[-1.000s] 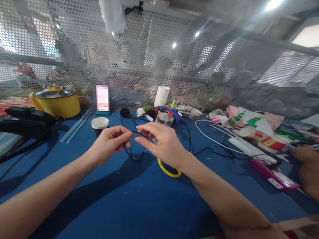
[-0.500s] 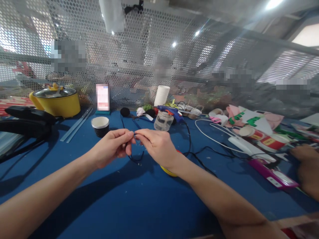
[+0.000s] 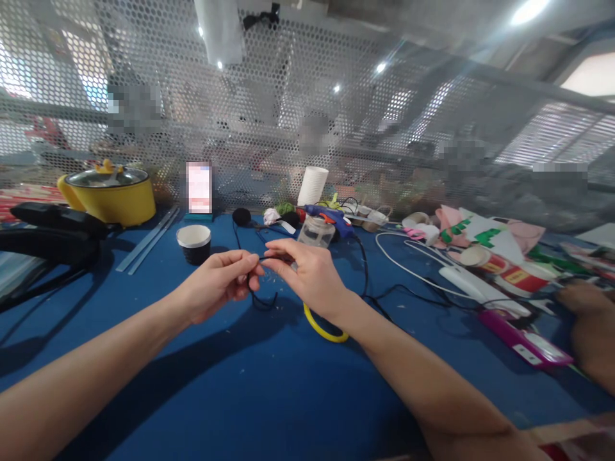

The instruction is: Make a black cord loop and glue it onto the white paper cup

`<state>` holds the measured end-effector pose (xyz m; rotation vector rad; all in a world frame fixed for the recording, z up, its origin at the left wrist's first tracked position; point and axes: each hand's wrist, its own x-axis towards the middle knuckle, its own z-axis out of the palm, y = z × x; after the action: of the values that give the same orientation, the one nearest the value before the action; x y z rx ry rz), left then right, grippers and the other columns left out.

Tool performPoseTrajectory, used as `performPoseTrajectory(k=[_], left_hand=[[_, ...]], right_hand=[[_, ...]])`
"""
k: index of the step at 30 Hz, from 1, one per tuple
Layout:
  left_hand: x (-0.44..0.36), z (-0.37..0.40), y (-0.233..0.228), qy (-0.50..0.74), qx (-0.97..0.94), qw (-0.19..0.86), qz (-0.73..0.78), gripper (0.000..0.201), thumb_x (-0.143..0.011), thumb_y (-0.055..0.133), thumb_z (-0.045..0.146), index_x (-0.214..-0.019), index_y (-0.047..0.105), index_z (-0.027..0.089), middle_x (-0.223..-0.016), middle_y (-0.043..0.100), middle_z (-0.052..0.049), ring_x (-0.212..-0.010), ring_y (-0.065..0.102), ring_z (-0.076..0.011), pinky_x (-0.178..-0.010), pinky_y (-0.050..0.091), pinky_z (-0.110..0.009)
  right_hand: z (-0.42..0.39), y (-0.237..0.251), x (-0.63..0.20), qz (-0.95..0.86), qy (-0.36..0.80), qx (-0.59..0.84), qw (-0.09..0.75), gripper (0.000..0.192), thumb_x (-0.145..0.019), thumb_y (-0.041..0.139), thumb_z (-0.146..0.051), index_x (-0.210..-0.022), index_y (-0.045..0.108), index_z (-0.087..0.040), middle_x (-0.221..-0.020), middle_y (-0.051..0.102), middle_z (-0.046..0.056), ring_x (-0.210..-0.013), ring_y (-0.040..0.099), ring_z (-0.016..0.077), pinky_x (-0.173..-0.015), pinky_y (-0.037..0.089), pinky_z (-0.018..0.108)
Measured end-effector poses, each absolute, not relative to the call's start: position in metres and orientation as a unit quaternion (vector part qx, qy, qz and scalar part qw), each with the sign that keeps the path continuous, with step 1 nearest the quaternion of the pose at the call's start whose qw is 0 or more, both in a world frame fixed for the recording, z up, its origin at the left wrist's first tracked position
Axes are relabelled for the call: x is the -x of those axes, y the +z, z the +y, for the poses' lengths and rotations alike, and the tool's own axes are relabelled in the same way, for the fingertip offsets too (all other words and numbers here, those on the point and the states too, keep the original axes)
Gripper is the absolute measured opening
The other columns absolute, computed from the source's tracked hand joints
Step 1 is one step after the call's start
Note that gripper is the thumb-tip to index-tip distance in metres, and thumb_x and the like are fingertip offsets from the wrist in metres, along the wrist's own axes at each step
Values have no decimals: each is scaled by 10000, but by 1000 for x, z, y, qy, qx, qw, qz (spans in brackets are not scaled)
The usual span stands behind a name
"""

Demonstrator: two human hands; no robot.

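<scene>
My left hand and my right hand meet over the blue table, fingertips almost touching. Both pinch a thin black cord, which hangs in a small loop below the fingers. Part of a yellow ring lies on the table under my right wrist. A clear jar stands just behind my right hand.
A black paper cup sits left of my hands, a yellow pot at far left. A blue glue gun, white cables, a pink phone and paper scraps crowd the right. Another person's hand rests at the right edge. Perforated mesh walls the back.
My right hand closed its spread fingers and came in to pinch the cord beside my left fingertips; the yellow ring shows again under my wrist.
</scene>
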<state>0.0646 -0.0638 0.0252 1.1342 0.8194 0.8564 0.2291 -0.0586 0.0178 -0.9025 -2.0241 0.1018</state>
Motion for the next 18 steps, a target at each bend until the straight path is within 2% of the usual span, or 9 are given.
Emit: performPoseTrajectory(k=[6, 18], left_hand=[[-64, -61, 25, 384, -472, 710, 354, 175, -705, 591, 276, -632, 595, 117, -502, 529, 6, -432, 401, -32, -420, 310, -141], [-64, -62, 26, 358, -444, 756, 321, 117, -697, 593, 196, -614, 546, 128, -572, 566, -16, -455, 430, -37, -429, 314, -142]], right_hand=[[-58, 20, -231, -835, -12, 366, 410, 160, -822, 473, -265, -762, 601, -190, -682, 657, 26, -605, 596, 138, -576, 431, 245], [-58, 19, -231, -838, 6, 371, 400, 180, -827, 466, -276, -756, 607, -188, -662, 657, 22, -598, 602, 135, -566, 422, 233]])
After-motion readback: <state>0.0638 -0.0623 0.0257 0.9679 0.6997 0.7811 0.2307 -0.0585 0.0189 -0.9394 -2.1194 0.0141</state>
